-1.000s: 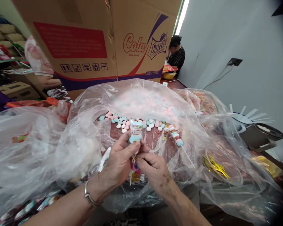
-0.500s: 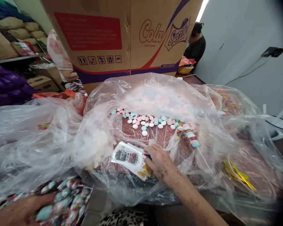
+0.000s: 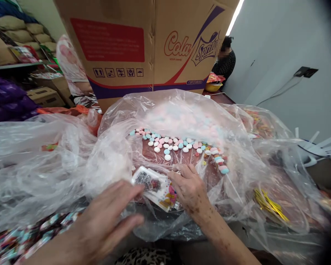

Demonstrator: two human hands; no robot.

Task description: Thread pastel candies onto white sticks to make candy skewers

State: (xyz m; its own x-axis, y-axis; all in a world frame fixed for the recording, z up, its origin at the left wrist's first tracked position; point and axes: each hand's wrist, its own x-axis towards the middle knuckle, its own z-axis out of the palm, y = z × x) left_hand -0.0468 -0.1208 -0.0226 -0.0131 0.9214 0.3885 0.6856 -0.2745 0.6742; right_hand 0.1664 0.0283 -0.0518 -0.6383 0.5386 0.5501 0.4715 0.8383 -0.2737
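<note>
Left hand [image 3: 107, 221] has swung up, fingers spread, beside the sachet strip [image 3: 157, 187].
Right hand [image 3: 189, 187] pinches its edge; light, floppy, slick film, best gripped at the sealed border.

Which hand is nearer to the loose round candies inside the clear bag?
Right. The right hand lies just below the round candies, fingers on a stack of small packets. The left hand is lower and further left, reaching toward that stack.
</note>
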